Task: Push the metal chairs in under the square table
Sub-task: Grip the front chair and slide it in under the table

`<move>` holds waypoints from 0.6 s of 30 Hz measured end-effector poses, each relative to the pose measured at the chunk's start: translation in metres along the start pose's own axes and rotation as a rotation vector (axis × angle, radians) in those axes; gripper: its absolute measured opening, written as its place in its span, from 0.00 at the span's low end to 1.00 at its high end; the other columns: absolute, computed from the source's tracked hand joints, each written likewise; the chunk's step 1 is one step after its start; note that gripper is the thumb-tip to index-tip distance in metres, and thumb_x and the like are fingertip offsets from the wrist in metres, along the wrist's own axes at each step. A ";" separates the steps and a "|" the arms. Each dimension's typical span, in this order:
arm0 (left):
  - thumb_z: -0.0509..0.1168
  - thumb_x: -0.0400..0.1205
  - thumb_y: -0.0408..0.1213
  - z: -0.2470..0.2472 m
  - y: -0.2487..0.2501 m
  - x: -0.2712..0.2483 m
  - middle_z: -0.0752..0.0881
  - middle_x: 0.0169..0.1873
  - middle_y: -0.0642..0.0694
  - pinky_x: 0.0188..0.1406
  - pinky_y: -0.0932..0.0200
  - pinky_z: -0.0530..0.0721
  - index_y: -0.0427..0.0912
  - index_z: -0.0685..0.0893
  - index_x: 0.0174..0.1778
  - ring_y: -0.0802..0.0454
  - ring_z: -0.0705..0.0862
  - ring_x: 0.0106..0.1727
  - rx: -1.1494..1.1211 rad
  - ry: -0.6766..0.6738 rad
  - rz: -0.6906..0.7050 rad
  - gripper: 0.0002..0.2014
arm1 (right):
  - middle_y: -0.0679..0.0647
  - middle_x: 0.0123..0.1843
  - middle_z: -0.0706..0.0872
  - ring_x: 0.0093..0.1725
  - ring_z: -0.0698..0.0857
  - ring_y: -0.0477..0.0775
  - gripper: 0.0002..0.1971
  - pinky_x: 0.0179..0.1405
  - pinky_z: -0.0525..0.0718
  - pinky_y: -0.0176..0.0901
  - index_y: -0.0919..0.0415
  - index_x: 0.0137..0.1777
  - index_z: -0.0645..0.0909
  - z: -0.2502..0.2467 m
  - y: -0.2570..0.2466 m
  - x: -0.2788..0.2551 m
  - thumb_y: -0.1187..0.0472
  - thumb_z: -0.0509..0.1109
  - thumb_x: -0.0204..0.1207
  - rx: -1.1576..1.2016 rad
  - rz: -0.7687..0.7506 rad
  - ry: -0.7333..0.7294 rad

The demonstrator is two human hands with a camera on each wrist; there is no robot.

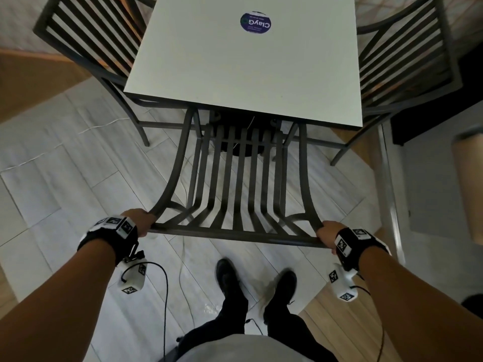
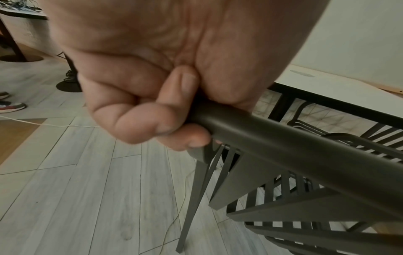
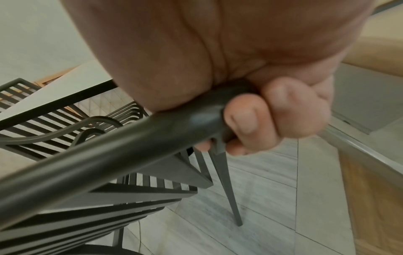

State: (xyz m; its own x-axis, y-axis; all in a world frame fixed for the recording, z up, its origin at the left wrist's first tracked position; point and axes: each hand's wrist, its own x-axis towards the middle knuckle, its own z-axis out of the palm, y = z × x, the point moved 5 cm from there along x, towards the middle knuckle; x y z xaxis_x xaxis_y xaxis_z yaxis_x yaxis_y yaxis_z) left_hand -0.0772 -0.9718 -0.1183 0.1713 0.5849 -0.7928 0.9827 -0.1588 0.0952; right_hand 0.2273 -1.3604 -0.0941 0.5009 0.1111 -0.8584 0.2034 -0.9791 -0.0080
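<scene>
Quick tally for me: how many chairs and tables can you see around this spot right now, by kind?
Chairs: 3, namely near chair gripped at its top rail by the left hand and right hand, left chair, right chair.
Tables: 1, square table.
Total: 4.

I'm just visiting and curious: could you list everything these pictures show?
Square table: one, white top, ahead.
Round sticker: one, purple, on the tabletop.
Metal chairs: three, dark; near chair partly under the table, left chair, right chair.
Floor: pale planks; thin cables lie on it.
Shoes: two, black.
Left hand: grips the near chair's top rail.
Right hand: grips the same rail.
</scene>
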 end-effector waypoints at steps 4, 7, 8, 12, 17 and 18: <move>0.59 0.86 0.34 -0.001 -0.001 0.007 0.87 0.58 0.25 0.29 0.58 0.77 0.24 0.83 0.61 0.38 0.83 0.44 0.006 0.002 0.019 0.16 | 0.67 0.58 0.81 0.58 0.81 0.65 0.11 0.47 0.72 0.42 0.65 0.53 0.81 0.002 -0.002 0.000 0.64 0.57 0.80 -0.040 0.000 0.000; 0.58 0.86 0.35 -0.001 -0.003 0.010 0.87 0.57 0.27 0.37 0.54 0.80 0.27 0.83 0.61 0.42 0.81 0.42 0.044 -0.005 0.047 0.16 | 0.66 0.61 0.82 0.63 0.82 0.65 0.10 0.47 0.75 0.43 0.66 0.55 0.78 0.002 -0.005 -0.002 0.64 0.57 0.81 -0.093 0.012 0.026; 0.58 0.86 0.36 -0.002 -0.004 0.010 0.89 0.54 0.29 0.39 0.54 0.80 0.29 0.84 0.59 0.41 0.82 0.42 0.065 -0.006 0.053 0.16 | 0.65 0.62 0.82 0.62 0.82 0.64 0.08 0.48 0.77 0.43 0.65 0.54 0.76 0.001 -0.006 -0.005 0.64 0.57 0.82 -0.133 0.013 0.026; 0.59 0.82 0.42 -0.011 -0.013 0.012 0.86 0.36 0.42 0.32 0.56 0.79 0.42 0.86 0.48 0.43 0.85 0.39 0.140 0.040 0.068 0.12 | 0.66 0.71 0.77 0.63 0.81 0.61 0.10 0.55 0.82 0.44 0.69 0.60 0.77 0.006 -0.015 -0.016 0.68 0.58 0.83 -0.318 -0.037 -0.020; 0.59 0.82 0.42 -0.024 -0.024 0.017 0.83 0.36 0.44 0.30 0.57 0.73 0.43 0.86 0.48 0.46 0.81 0.35 0.176 0.092 0.050 0.11 | 0.67 0.76 0.71 0.73 0.76 0.63 0.19 0.71 0.73 0.47 0.70 0.74 0.70 0.019 -0.029 -0.029 0.69 0.56 0.84 -0.400 -0.122 -0.028; 0.59 0.83 0.42 -0.023 -0.025 0.019 0.84 0.36 0.44 0.30 0.57 0.74 0.43 0.86 0.49 0.46 0.81 0.35 0.179 0.099 0.053 0.11 | 0.68 0.76 0.71 0.73 0.75 0.63 0.19 0.71 0.73 0.47 0.71 0.74 0.69 0.020 -0.030 -0.032 0.69 0.56 0.84 -0.410 -0.124 -0.028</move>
State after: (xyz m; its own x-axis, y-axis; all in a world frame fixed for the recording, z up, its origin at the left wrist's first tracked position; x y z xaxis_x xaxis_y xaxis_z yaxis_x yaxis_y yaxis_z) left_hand -0.0967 -0.9385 -0.1220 0.2372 0.6460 -0.7256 0.9454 -0.3253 0.0194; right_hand 0.1887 -1.3376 -0.0768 0.4299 0.2132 -0.8773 0.5811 -0.8091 0.0882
